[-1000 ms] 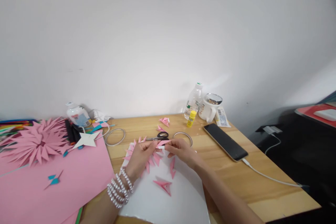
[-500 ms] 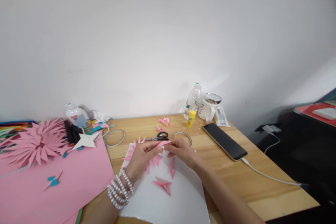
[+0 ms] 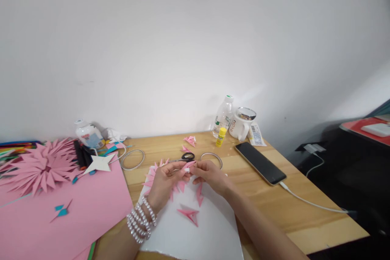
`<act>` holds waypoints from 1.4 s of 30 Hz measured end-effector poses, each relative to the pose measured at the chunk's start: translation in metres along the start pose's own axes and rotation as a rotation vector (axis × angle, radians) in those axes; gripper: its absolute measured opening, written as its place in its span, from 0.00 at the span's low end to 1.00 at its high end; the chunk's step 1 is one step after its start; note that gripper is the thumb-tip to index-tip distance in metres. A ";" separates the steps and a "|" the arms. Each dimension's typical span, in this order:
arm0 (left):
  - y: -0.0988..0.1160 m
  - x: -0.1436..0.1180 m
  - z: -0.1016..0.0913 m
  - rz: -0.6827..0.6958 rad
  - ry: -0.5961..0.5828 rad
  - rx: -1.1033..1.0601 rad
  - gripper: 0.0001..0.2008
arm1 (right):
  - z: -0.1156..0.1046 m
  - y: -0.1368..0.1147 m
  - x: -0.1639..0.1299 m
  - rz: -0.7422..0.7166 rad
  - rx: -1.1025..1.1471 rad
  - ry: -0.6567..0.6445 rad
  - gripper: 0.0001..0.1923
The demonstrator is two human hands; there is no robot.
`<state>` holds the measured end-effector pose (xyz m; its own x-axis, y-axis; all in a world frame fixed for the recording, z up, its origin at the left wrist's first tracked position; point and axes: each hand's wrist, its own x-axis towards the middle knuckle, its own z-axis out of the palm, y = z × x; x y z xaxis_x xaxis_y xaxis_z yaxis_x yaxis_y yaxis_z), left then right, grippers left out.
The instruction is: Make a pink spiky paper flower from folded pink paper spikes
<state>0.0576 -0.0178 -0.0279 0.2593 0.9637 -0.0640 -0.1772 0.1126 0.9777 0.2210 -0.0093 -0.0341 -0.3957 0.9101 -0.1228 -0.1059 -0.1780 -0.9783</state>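
Compared with half a second ago, the small pink paper (image 3: 189, 165) has been turned between the fingertips: a white patch now shows below its pink face, and its right end no longer sticks out as far. The left hand (image 3: 163, 180) pinches it from the left and the right hand (image 3: 211, 176) from the right, both nearly closed on it above the far edge of the white board (image 3: 213, 233). This suggests handling or folding in progress. The loose pink piece (image 3: 190, 215) nearer on the board looks unmoved.
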 end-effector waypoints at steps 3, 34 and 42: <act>0.000 -0.001 0.003 0.001 0.016 -0.009 0.16 | 0.001 0.000 -0.001 0.030 0.051 -0.011 0.16; -0.013 0.001 0.004 0.204 0.178 0.304 0.08 | 0.013 0.007 0.001 -0.123 0.046 0.147 0.13; -0.016 -0.001 0.006 0.224 0.190 0.362 0.08 | 0.010 0.006 0.001 -0.105 0.053 0.172 0.12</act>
<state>0.0660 -0.0220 -0.0422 0.0678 0.9857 0.1544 0.1425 -0.1627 0.9763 0.2110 -0.0127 -0.0390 -0.2192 0.9743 -0.0512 -0.1884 -0.0938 -0.9776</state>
